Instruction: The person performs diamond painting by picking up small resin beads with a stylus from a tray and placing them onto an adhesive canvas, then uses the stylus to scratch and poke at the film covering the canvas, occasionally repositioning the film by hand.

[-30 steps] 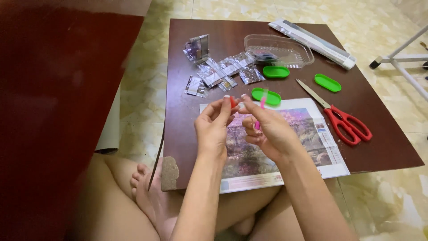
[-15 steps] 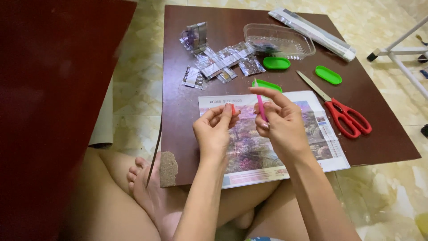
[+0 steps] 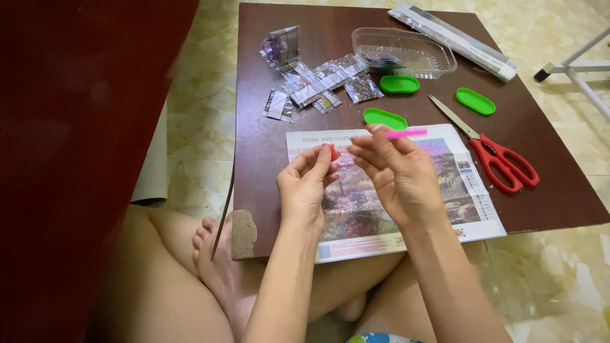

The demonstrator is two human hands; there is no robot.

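Note:
My left hand (image 3: 305, 184) pinches a small red square piece (image 3: 333, 152) between thumb and fingertips. My right hand (image 3: 397, 171) holds a thin pink pen (image 3: 406, 133) lying sideways across its fingertips, tip side towards the left. Both hands hover over a printed picture canvas (image 3: 470, 197) that lies on the near part of a dark brown low table (image 3: 267, 146). The two hands are close together but apart.
Red-handled scissors (image 3: 505, 165) lie right of the canvas. Three green oval trays (image 3: 384, 118) (image 3: 399, 84) (image 3: 475, 100), a clear plastic box (image 3: 406, 54), several small foil packets (image 3: 318, 92) and a long wrapped roll (image 3: 457, 43) sit farther back. A white stand leg (image 3: 572, 67) is at the right.
The pink pen has turned from upright to lying sideways in my right hand. My left hand keeps its pinch on the red piece. The view has shifted slightly.

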